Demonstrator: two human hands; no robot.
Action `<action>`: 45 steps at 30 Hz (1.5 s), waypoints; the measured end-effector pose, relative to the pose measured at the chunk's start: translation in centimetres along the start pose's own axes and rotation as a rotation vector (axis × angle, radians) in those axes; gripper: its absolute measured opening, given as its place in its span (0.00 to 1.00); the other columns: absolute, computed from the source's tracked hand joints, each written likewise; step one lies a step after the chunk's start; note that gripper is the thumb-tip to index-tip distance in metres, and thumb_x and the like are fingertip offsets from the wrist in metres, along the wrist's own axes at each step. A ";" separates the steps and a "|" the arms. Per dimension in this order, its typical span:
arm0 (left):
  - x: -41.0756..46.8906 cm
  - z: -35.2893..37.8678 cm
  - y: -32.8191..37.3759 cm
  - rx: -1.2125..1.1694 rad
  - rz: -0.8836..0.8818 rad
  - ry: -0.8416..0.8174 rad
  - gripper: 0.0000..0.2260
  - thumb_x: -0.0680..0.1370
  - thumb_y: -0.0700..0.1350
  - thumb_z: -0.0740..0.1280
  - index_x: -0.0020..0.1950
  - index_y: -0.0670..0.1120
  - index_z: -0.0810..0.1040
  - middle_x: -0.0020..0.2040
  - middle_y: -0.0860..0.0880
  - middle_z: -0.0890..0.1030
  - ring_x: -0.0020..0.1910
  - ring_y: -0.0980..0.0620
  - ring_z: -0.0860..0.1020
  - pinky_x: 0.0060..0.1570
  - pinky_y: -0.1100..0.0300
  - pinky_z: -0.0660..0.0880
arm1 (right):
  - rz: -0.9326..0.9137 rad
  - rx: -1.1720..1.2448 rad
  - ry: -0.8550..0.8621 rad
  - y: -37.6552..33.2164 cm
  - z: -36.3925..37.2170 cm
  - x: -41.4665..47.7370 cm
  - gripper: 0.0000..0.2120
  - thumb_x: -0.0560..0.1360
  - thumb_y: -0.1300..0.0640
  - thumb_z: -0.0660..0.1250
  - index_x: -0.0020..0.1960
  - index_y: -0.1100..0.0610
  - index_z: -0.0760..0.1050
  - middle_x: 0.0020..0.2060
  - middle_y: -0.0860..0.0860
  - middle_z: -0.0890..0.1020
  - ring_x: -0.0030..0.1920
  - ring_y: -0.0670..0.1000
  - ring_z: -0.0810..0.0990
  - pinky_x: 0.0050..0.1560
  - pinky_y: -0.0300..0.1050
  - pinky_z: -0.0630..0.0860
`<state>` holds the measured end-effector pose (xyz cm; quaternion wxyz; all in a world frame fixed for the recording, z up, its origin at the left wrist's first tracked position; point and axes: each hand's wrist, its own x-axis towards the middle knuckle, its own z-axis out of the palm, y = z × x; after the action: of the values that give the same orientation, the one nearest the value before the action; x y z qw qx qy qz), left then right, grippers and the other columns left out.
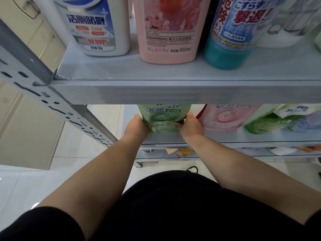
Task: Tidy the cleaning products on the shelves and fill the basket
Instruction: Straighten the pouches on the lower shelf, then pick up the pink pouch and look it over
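Both grips on the green soft plastic refill pouch [163, 117]
Left grip [138, 126] pinches the pouch's left edge, right grip [190, 126] its right edge; it sits on the pale grey metal shelf [217, 137], pink soft pouch [224, 118] just to its right.

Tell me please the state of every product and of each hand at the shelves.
Green pouch: upright on the lower shelf, held at both sides.
Left hand: grips its left edge.
Right hand: grips its right edge.
Pink pouch: standing, free.
Second green pouch: tilted, free.
White bottle: upright on the upper shelf.
Pink bottle: upright.
Blue bottle: upright.
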<state>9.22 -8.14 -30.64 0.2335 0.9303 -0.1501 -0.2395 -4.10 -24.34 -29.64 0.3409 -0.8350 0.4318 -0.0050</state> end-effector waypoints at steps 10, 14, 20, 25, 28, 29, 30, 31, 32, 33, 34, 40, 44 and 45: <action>-0.5 -0.3 -1.3 -0.006 -0.013 -0.009 0.10 0.74 0.49 0.70 0.43 0.44 0.73 0.35 0.48 0.75 0.34 0.46 0.72 0.29 0.58 0.65 | 0.040 0.064 0.004 0.4 0.4 -0.9 0.20 0.76 0.53 0.74 0.63 0.58 0.71 0.50 0.50 0.76 0.54 0.58 0.80 0.45 0.45 0.74; -0.2 -0.6 -0.8 0.067 0.046 -0.043 0.05 0.76 0.45 0.69 0.44 0.43 0.77 0.35 0.48 0.76 0.36 0.44 0.73 0.30 0.59 0.67 | 0.049 0.037 -0.021 0.1 0.8 -1.0 0.15 0.79 0.55 0.70 0.62 0.59 0.72 0.53 0.54 0.78 0.58 0.59 0.79 0.46 0.42 0.73; -1.5 0.1 -1.4 -0.110 0.048 -0.008 0.09 0.77 0.49 0.71 0.53 0.47 0.75 0.47 0.49 0.79 0.45 0.45 0.76 0.42 0.56 0.69 | 0.015 0.142 -0.007 1.0 0.7 -1.7 0.19 0.77 0.48 0.72 0.60 0.57 0.72 0.51 0.50 0.75 0.49 0.53 0.75 0.46 0.45 0.70; -2.0 -0.2 -1.3 -0.111 0.060 0.010 0.07 0.78 0.47 0.71 0.52 0.45 0.77 0.47 0.48 0.80 0.43 0.46 0.77 0.40 0.57 0.69 | -0.020 0.150 -0.035 0.9 0.3 -1.6 0.16 0.78 0.49 0.70 0.60 0.58 0.73 0.54 0.53 0.76 0.53 0.56 0.77 0.46 0.46 0.72; -2.3 -0.2 -1.3 -0.099 0.067 -0.011 0.06 0.77 0.46 0.70 0.49 0.46 0.75 0.47 0.47 0.80 0.43 0.45 0.78 0.38 0.56 0.71 | -0.027 0.132 -0.040 0.9 0.1 -1.6 0.15 0.77 0.52 0.70 0.60 0.58 0.73 0.57 0.54 0.75 0.53 0.56 0.77 0.48 0.47 0.74; -2.4 -0.1 -1.4 -0.097 0.062 -0.014 0.06 0.77 0.47 0.69 0.50 0.46 0.76 0.47 0.47 0.81 0.44 0.44 0.79 0.39 0.56 0.73 | -0.032 0.125 -0.042 0.9 0.1 -1.7 0.15 0.77 0.52 0.70 0.60 0.57 0.73 0.58 0.54 0.75 0.53 0.55 0.77 0.49 0.48 0.75; -2.5 -0.2 -1.4 -0.093 0.062 -0.010 0.07 0.77 0.48 0.69 0.52 0.47 0.76 0.49 0.47 0.81 0.46 0.44 0.79 0.42 0.54 0.75 | -0.033 0.119 -0.051 0.9 0.0 -1.8 0.14 0.77 0.53 0.70 0.60 0.57 0.73 0.59 0.54 0.76 0.53 0.55 0.77 0.50 0.48 0.76; -2.6 -0.2 -1.5 -0.070 0.062 0.005 0.09 0.77 0.50 0.68 0.54 0.48 0.78 0.51 0.47 0.81 0.48 0.44 0.79 0.45 0.53 0.77 | -0.032 0.116 -0.064 0.9 -0.1 -1.9 0.14 0.76 0.54 0.69 0.60 0.56 0.73 0.59 0.54 0.76 0.53 0.55 0.78 0.50 0.49 0.77; -2.9 -0.2 -1.8 -0.021 0.060 0.027 0.12 0.77 0.52 0.66 0.58 0.49 0.78 0.53 0.48 0.81 0.51 0.44 0.79 0.49 0.51 0.78 | -0.033 0.106 -0.085 0.9 -0.4 -2.1 0.14 0.76 0.55 0.68 0.61 0.55 0.74 0.58 0.53 0.77 0.54 0.55 0.78 0.51 0.49 0.77; -3.4 -0.2 -2.1 0.048 0.068 0.047 0.15 0.77 0.53 0.65 0.62 0.51 0.78 0.55 0.48 0.80 0.54 0.43 0.78 0.53 0.49 0.78 | -0.034 0.096 -0.108 1.0 -0.6 -2.3 0.15 0.75 0.55 0.67 0.62 0.54 0.74 0.58 0.52 0.78 0.54 0.55 0.79 0.51 0.48 0.77; -3.9 -0.2 -2.5 0.127 0.091 0.059 0.18 0.77 0.54 0.64 0.66 0.52 0.77 0.57 0.47 0.79 0.57 0.41 0.77 0.56 0.47 0.77 | -0.036 0.086 -0.135 1.1 -1.0 -2.6 0.17 0.75 0.56 0.67 0.64 0.53 0.73 0.59 0.51 0.78 0.55 0.54 0.79 0.51 0.48 0.77; -7.3 1.2 -5.4 0.428 0.424 0.184 0.17 0.74 0.55 0.65 0.54 0.46 0.84 0.46 0.43 0.81 0.46 0.37 0.79 0.46 0.48 0.78 | -0.089 -0.124 -0.293 2.8 -3.2 -5.0 0.32 0.77 0.51 0.66 0.80 0.50 0.62 0.75 0.54 0.70 0.72 0.57 0.71 0.69 0.50 0.71; -8.6 2.3 -3.3 0.458 0.470 0.091 0.15 0.73 0.51 0.72 0.56 0.46 0.83 0.49 0.44 0.81 0.50 0.37 0.78 0.48 0.49 0.77 | -0.134 -0.315 -0.358 4.6 -4.9 -6.2 0.26 0.78 0.47 0.64 0.75 0.49 0.71 0.72 0.53 0.73 0.70 0.55 0.72 0.67 0.49 0.72; -8.9 2.5 -2.5 0.452 0.477 0.053 0.16 0.75 0.51 0.71 0.60 0.47 0.81 0.52 0.44 0.81 0.53 0.38 0.77 0.51 0.50 0.77 | -0.159 -0.355 -0.369 4.9 -5.3 -6.4 0.24 0.78 0.46 0.64 0.73 0.50 0.73 0.69 0.52 0.75 0.68 0.56 0.74 0.64 0.49 0.74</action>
<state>0.89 -3.43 -30.47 0.0745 0.9032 -0.4069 -0.1143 -13.23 -24.58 -26.52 0.2607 -0.8999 0.2893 0.1963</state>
